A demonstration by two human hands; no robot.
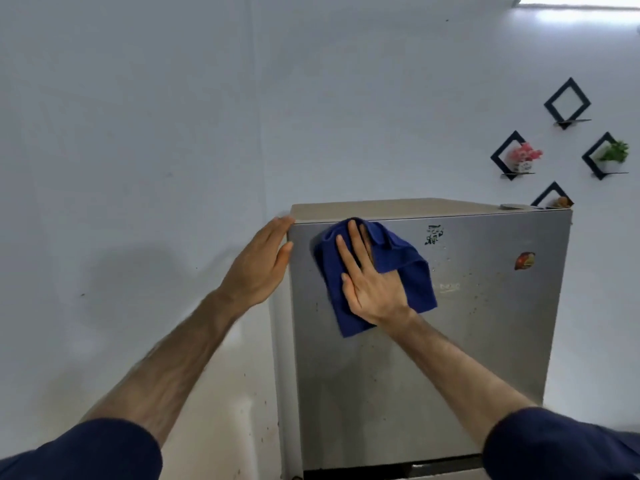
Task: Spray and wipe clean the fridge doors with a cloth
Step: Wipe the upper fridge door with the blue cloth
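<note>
The right hand is pressing a blue cloth flat against the fridge door, fingers straight and spread, near the door's upper left corner. The left hand, fingers straight together, is resting on the door's left edge, arm extended.

A home kitchen — steel fridge, potted plants on wall shelves.

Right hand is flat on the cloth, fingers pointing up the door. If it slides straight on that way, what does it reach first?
Probably the door's top edge: the right hand presses the blue cloth just below it, with nothing between. The sticker sits off to the right.
</note>
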